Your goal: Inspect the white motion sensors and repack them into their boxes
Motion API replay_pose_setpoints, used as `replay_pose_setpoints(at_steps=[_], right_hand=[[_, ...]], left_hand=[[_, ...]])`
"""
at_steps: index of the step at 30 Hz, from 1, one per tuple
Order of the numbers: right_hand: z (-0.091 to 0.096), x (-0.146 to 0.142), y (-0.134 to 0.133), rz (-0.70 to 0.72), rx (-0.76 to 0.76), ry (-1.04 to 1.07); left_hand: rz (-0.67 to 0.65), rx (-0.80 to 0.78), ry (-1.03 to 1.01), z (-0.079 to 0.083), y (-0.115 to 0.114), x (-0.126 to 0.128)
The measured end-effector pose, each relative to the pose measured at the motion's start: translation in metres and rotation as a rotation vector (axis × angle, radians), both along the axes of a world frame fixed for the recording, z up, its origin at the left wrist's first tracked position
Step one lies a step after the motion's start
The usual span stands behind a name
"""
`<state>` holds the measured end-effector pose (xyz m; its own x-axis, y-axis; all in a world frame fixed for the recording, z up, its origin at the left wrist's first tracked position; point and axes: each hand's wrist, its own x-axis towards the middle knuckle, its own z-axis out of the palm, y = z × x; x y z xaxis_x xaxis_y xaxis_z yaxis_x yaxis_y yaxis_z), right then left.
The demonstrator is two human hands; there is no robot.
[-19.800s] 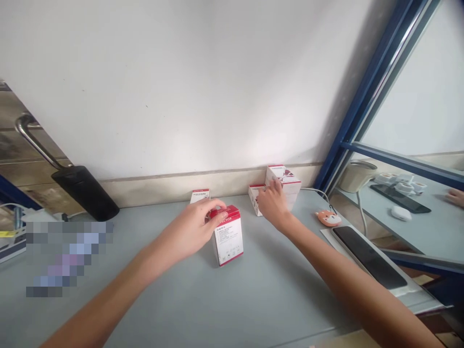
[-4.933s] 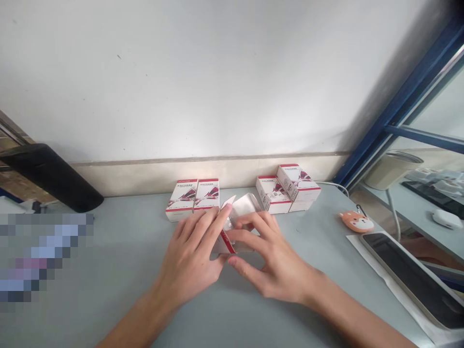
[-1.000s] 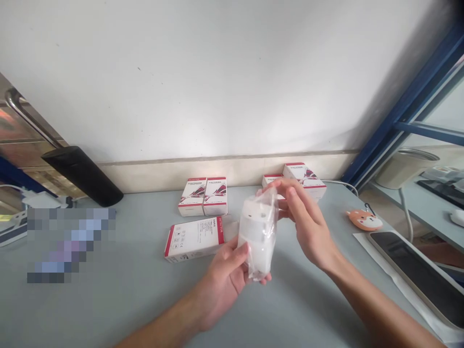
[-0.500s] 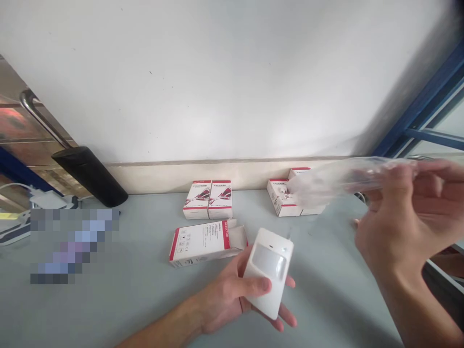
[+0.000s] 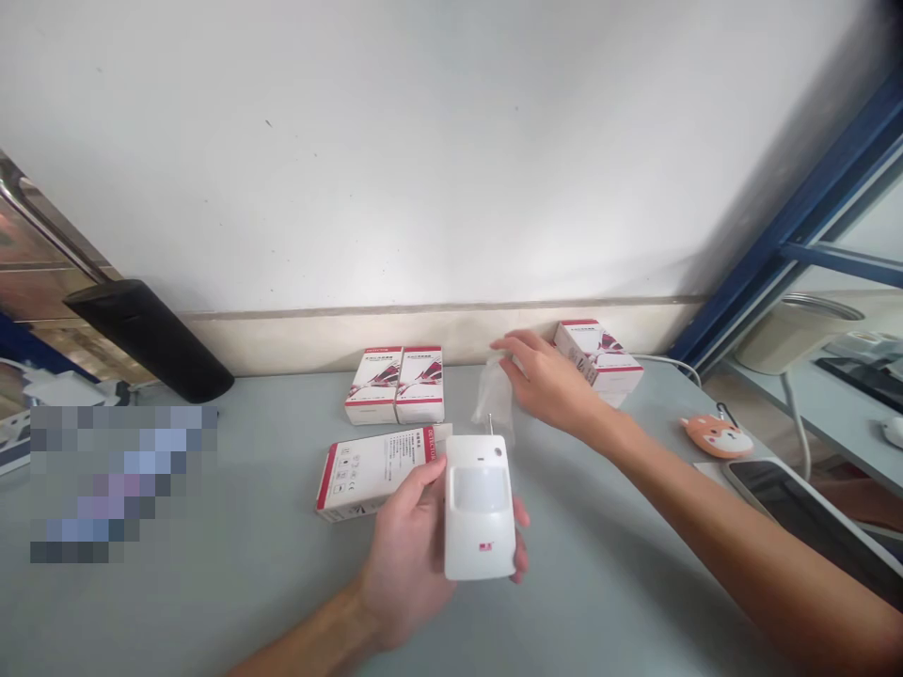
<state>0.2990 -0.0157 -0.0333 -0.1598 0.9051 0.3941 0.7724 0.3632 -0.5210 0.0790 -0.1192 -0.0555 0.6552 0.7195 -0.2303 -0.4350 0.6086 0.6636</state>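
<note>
The white plastic motion sensor [image 5: 480, 508] stands upright in the person's left hand [image 5: 409, 564], its thin wire poking up from the top edge. The left fingers [image 5: 520, 550] are closed around its back, with the thumb hooked over its left edge. Just behind it, the right hand [image 5: 554, 384] reaches out with its fingers [image 5: 512, 350] spread. A clear plastic bag [image 5: 494, 400] hangs right under them, though I can't tell if they're pinching it. An opened carton [image 5: 373, 473] lies on the bench [image 5: 599, 583] beside the left thumb, nearly touching it. Two more cartons [image 5: 395, 385] sit side by side against the wall, and another carton [image 5: 598, 355] sits just past the right hand. An orange fox-shaped pouch [image 5: 716, 437] and a phone [image 5: 811, 517] lie well off to the right, near the bench's edge.
</note>
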Motion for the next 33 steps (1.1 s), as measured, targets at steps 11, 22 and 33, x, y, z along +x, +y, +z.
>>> replay_pose_setpoints(at_steps=[11,22,33], right_hand=[[-0.019,-0.005,-0.085,0.220,-0.752,0.715],[-0.014,0.033,-0.052,-0.226,-0.209,0.987],[0.015,0.091,-0.039,-0.335,0.195,1.101]], left_hand=[[-0.064,0.073,0.085,-0.006,-0.001,-0.003],[-0.214,0.253,0.253,-0.010,0.002,-0.005],[-0.322,0.392,0.198,-0.010,0.008,-0.011]])
